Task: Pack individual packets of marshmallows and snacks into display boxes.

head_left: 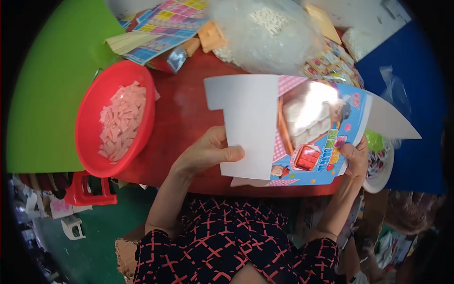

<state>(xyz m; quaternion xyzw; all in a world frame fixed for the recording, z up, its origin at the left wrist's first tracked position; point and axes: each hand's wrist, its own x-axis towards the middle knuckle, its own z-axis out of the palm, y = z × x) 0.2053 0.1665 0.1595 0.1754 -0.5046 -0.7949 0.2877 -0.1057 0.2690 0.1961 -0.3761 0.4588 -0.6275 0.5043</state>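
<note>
Between my two hands is a printed cardboard box [309, 137], blue and pink with food pictures, held above the red table. A plain white flap [250, 128] spreads out on its left side, and another pale flap [390, 116] sticks out to the right. My left hand [215, 149] grips the white flap, thumb on top and fingers behind. With the thumb on its printed face, my right hand [355, 158] holds the right edge of the box. The fingers behind the cardboard are partly hidden.
A red basin [82, 128] with pink wrapped strips stands at the left. At the back lie a clear plastic bag [265, 42] of white pieces and colourful printed sheets [161, 31]. A white bowl [385, 173] of small packets sits right. A red stool [92, 191] is below left.
</note>
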